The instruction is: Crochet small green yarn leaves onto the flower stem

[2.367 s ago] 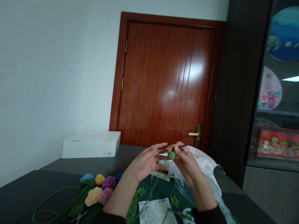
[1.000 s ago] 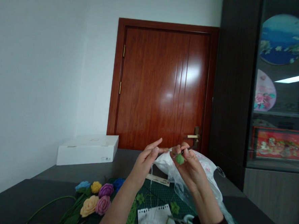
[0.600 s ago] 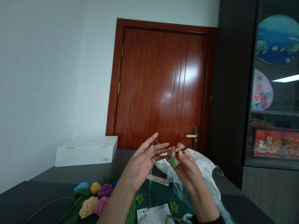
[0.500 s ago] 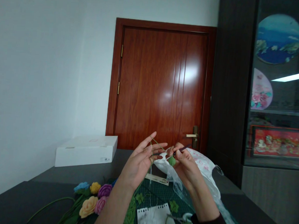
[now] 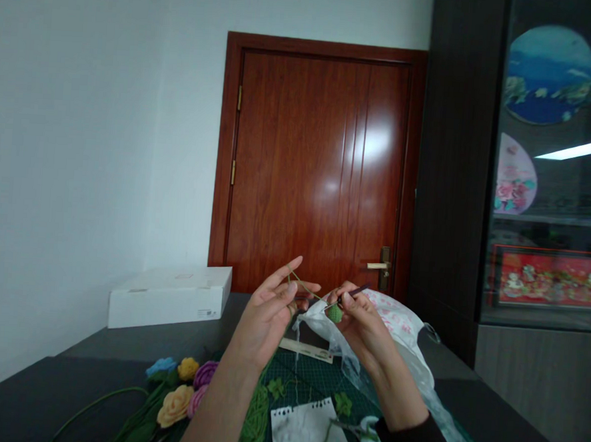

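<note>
Green yarn [image 5: 299,278] runs over the raised index finger of my left hand [image 5: 264,316] and stretches across to the right. That hand has its fingers partly spread, with the strand looped among them. My right hand [image 5: 364,322] grips a dark-handled crochet hook [image 5: 360,289] between thumb and fingers. Just below the hook, a small green crocheted piece [image 5: 334,313] is held against the right hand's fingers. The yarn meets the piece near the hook's tip; the stitch itself is too small to make out.
Crocheted flowers [image 5: 175,406] lie at left, near a bundle of green yarn [image 5: 254,422]. On the cutting mat [image 5: 310,378] are a spiral-torn paper sheet [image 5: 303,425], scissors [image 5: 369,439] and green crocheted leaves [image 5: 343,404]. A plastic bag [image 5: 394,320] and white box [image 5: 170,300] stand behind.
Both hands have shifted slightly left, the left one more. The left hand's lower fingers have curled in a little, and the crocheted piece has moved left with the right hand.
</note>
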Tool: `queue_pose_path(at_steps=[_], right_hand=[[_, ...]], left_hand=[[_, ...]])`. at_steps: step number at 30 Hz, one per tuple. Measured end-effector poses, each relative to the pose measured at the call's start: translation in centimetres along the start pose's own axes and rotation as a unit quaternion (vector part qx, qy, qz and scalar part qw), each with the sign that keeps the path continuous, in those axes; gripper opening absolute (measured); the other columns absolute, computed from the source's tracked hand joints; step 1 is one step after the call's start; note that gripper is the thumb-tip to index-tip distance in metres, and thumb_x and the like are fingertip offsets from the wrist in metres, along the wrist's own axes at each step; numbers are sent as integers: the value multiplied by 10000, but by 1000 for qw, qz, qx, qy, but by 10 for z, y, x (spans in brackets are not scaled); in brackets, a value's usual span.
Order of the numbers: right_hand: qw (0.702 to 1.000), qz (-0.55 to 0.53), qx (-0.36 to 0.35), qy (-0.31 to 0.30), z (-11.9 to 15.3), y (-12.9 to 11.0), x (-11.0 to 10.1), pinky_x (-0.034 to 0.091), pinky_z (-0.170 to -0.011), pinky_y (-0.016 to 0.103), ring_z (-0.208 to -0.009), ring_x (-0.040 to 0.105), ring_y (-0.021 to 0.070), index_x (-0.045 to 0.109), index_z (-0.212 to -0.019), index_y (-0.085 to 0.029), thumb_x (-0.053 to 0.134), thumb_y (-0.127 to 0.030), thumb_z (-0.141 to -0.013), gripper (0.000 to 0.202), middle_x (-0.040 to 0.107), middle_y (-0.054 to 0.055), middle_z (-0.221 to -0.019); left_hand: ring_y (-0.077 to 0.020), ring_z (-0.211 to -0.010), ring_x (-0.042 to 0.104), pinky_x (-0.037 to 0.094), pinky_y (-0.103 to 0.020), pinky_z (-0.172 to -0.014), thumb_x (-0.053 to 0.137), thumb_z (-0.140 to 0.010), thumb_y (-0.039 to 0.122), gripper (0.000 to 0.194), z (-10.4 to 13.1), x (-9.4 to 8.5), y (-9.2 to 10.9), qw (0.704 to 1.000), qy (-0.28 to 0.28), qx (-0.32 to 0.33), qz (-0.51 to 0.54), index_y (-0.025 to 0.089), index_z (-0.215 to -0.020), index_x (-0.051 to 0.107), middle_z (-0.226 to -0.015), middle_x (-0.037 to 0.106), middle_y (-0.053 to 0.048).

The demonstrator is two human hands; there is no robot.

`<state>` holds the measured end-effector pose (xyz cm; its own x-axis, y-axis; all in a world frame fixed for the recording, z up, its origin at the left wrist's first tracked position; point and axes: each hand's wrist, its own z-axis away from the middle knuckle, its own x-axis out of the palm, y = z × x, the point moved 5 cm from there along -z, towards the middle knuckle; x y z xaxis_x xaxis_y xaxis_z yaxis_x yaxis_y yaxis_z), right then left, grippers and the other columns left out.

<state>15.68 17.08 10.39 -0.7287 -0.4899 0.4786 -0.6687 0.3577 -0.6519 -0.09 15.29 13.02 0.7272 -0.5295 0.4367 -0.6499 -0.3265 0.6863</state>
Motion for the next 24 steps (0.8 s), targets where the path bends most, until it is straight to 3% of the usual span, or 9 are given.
queue_pose_path(at_steps=[8, 13, 16, 20, 24], right_hand=[[1000, -13, -2, -3, 1, -1, 4, 449, -624, 240, -643, 501, 117, 689, -730, -206, 868, -344, -749, 227, 620, -16, -735], [1000, -18, -7, -1, 1, -2, 7, 462, -651, 255, -652, 515, 126, 679, -725, -216, 854, -349, -765, 224, 635, -14, -738], [1000, -19, -13, -1, 2, -2, 8, 459, -656, 252, -662, 528, 124, 678, -718, -215, 880, -349, -732, 243, 649, -12, -755], [1000, -19, -4, -8, 4, -2, 10, 454, -643, 252, -655, 522, 127, 685, -754, -221, 875, -338, -738, 224, 646, -13, -750], [1000, -28, 0, -9, 6, -3, 12, 452, -639, 239, -656, 506, 120, 683, -757, -221, 882, -346, -730, 236, 630, -15, -748]], left_hand=[[-169, -710, 659, 483, -317, -754, 773, -842, 220, 402, 2, 4, 4, 992, 0, 32, -122, 156, -1236, 723, -728, 747, -46], [-180, -776, 665, 485, -315, -792, 788, -827, 188, 401, 2, 8, 3, 986, 2, 44, -162, 154, -1222, 727, -809, 770, -64], [-170, -827, 623, 470, -295, -764, 775, -828, 172, 468, 3, 11, 4, 994, 3, 41, -98, 185, -1288, 689, -969, 751, -80], [-143, -760, 516, 427, -275, -710, 774, -819, 177, 595, 4, 14, 0, 997, -16, -36, 65, 222, -1392, 621, -1002, 684, -77], [-143, -716, 447, 403, -279, -686, 779, -821, 320, 500, 3, 10, -1, 992, -13, -62, 105, 178, -1294, 698, -980, 635, -84]])
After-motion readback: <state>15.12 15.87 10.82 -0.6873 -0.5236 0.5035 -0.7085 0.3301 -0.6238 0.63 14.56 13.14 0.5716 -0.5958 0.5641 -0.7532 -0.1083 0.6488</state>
